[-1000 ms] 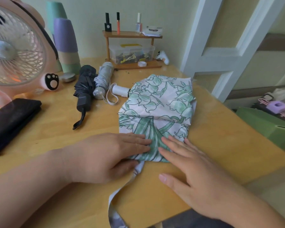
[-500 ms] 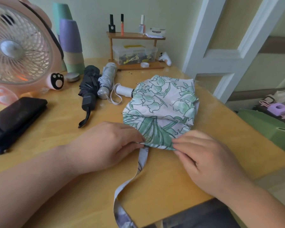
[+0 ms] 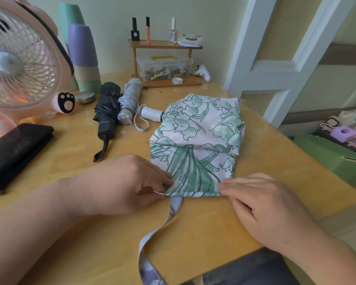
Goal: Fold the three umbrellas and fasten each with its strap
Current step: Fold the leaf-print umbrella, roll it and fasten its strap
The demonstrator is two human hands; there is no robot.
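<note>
Corners pinched, I see: L hand (image 3: pixel 130 182) and R hand (image 3: pixel 263 206) each nip floral umbrella (image 3: pixel 195 130) hem mid-frame, handle (image 3: pixel 151 114) poking upper left, strap (image 3: pixel 162 229) trailing down-frame, nearer L.

Soft even daylight, faint shadows, wide-angle bending at edges, slight overall softness

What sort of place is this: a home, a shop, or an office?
Most likely a room in a home: nail polish bottles stand on a small wooden shelf, a pink desk fan stands nearby, and a floral umbrella lies on the wooden table.
</note>
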